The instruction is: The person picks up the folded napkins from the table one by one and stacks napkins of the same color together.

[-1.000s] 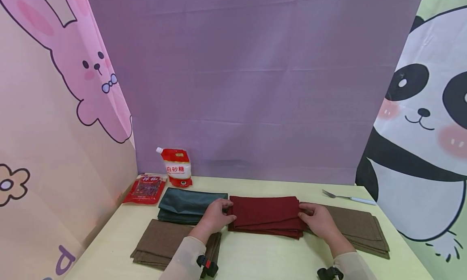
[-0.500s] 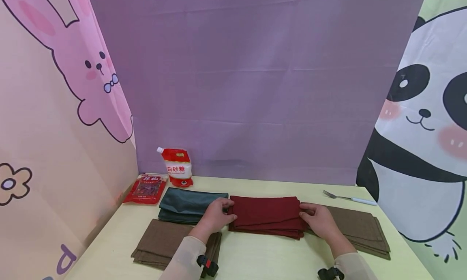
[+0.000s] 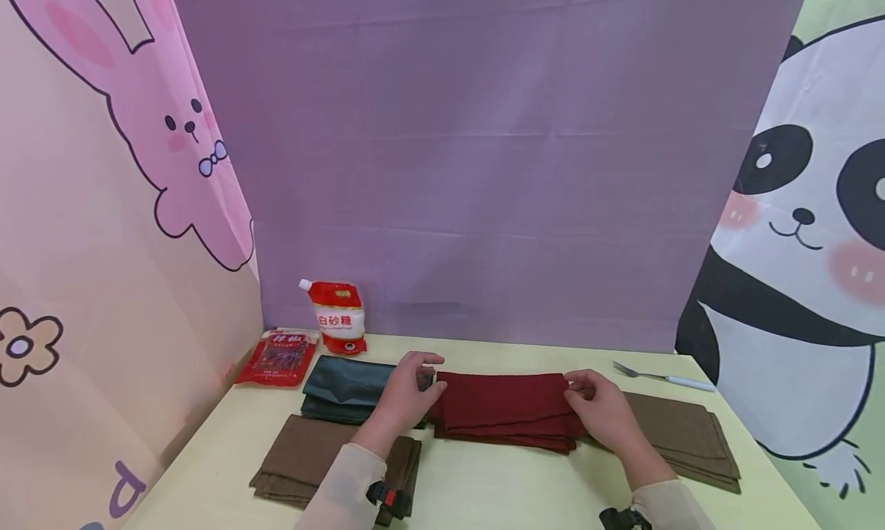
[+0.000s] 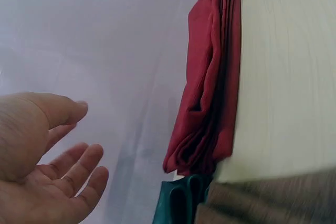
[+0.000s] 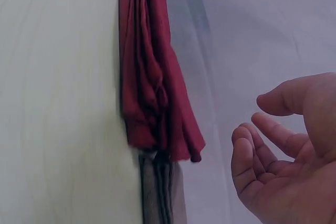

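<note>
A folded dark red cloth (image 3: 508, 403) lies in layers at the middle of the table, its folded edges facing me. At its left end my left hand (image 3: 406, 395) hovers with thumb and fingers spread; the left wrist view shows nothing in that hand (image 4: 52, 156). My right hand (image 3: 601, 409) is by the right end, fingers loosely bent. In the right wrist view this hand (image 5: 294, 150) stands apart from the cloth (image 5: 149, 72) and holds nothing. A folded dark teal cloth (image 3: 346, 384) lies left of the red one, partly behind my left hand.
Folded brown cloths lie front left (image 3: 311, 453) and right (image 3: 684, 430). A red-and-white sugar pouch (image 3: 339, 319) stands at the back left beside a red packet of dried chillies (image 3: 279, 359). A fork (image 3: 664, 376) lies at the back right. A purple backdrop (image 3: 470, 169) hangs behind the table.
Both hands have come off the ends of the red cloth and risen slightly, the left one opening its fingers wider. The red cloth stays in place.
</note>
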The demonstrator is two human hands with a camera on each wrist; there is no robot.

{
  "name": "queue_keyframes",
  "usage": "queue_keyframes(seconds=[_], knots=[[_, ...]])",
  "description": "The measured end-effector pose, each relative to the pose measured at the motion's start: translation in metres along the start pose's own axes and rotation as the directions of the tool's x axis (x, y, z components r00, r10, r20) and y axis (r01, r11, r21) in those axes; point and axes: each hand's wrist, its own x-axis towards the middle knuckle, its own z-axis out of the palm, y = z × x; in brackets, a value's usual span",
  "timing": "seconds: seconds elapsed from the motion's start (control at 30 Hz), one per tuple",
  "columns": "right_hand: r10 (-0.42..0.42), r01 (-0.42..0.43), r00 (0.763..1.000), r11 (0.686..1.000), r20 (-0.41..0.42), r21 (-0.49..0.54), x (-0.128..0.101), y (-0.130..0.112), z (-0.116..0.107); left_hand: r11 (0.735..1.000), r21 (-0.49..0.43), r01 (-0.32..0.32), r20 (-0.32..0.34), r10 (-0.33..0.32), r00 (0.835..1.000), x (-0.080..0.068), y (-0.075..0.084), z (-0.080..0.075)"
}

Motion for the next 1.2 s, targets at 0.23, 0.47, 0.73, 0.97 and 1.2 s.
queue_keyframes(seconds=[0.23, 0.47, 0.73, 0.97, 1.2], knots=[[-0.021, 0.021, 1.000, 0.999, -0.002, 0.035, 0.001, -0.013, 0.011, 0.998, 0.044, -0.047, -0.064, 0.050, 0.997, -0.007, -0.003, -0.017], [-0.040, 0.037, 0.999, 0.995, 0.023, 0.093, -0.005, -0.032, 0.023, 0.999, 0.029, -0.032, -0.053, 0.034, 0.998, -0.020, -0.008, -0.028], [-0.070, 0.064, 0.996, 0.990, 0.050, 0.125, -0.011, -0.054, 0.043, 0.997, 0.064, -0.030, -0.052, 0.033, 0.998, -0.036, -0.013, -0.045], [-0.083, 0.072, 0.994, 0.987, 0.074, 0.141, -0.013, -0.067, 0.060, 0.996, 0.084, -0.005, -0.038, 0.008, 0.999, -0.050, -0.020, -0.063], [-0.107, 0.088, 0.989, 0.980, 0.099, 0.178, -0.016, -0.076, 0.078, 0.996, 0.075, 0.052, -0.048, -0.049, 0.998, -0.064, -0.033, -0.084]])
